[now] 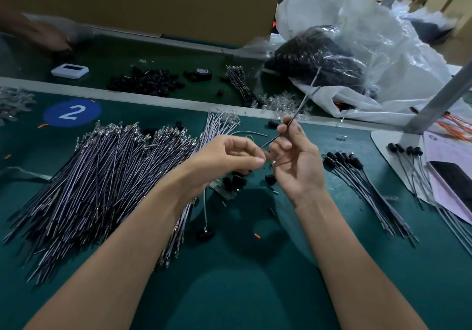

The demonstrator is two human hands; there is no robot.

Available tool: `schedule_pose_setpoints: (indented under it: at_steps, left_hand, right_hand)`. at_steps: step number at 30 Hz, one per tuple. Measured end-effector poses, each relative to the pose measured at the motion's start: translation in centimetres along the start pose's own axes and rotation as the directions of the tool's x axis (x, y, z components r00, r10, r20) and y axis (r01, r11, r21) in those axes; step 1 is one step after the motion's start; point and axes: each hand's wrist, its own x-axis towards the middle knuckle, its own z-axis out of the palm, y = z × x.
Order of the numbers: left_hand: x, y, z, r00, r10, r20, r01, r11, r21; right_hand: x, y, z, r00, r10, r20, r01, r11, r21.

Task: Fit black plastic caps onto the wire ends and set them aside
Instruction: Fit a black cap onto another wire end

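Observation:
My right hand [293,161] holds a thin wire [305,97] that slants up and away over the table. My left hand [229,157] is close beside it with curled fingers, pinching at the wire's lower end; any cap between the fingertips is hidden. Loose black caps [233,181] lie on the green mat just below both hands. A big heap of uncapped wires [102,176] spreads to the left. Capped wires [357,176] lie in a bundle to the right.
A blue disc marked 2 [72,112] is at the back left. More black caps [145,80], a tape roll [201,74] and a white device [70,70] lie on the far belt. A plastic bag [357,56] and a stand base [398,156] stand on the right. Another person's hand [48,36] shows far left.

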Motion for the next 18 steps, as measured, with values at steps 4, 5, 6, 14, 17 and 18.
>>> schedule_pose_setpoints:
  at_steps: [4, 5, 6, 14, 17, 18]
  left_hand:
    - [0.2, 0.3, 0.6, 0.922, 0.208, -0.327, -0.182, 0.977, 0.111]
    - [0.3, 0.2, 0.7, 0.900, 0.248, -0.358, -0.210, 0.967, 0.142]
    - [0.3, 0.1, 0.7, 0.886, 0.281, -0.369, -0.242, 0.959, 0.150]
    - [0.6, -0.3, 0.3, 0.791, 0.238, -0.563, -0.353, 0.930, -0.102]
    - [0.6, -0.1, -0.1, 0.793, 0.170, -0.586, -0.365, 0.902, -0.231]
    - [0.6, 0.0, -0.2, 0.793, 0.160, -0.588, -0.368, 0.895, -0.252]
  right_hand:
    - [-0.1, 0.2, -0.1, 1.000, -0.014, 0.019, 0.018, 0.981, -0.194]
    - [-0.2, 0.3, -0.1, 0.999, -0.028, 0.033, 0.036, 0.966, -0.257]
    - [-0.3, 0.6, 0.0, 0.997, -0.050, 0.051, 0.064, 0.942, -0.330]
    - [-1.1, 1.6, 0.6, 0.973, -0.160, 0.169, 0.231, 0.729, -0.644]
    - [-1.3, 1.7, 0.5, 0.970, -0.165, 0.181, 0.244, 0.665, -0.705]
    - [-1.3, 1.8, 0.5, 0.969, -0.168, 0.183, 0.248, 0.651, -0.717]
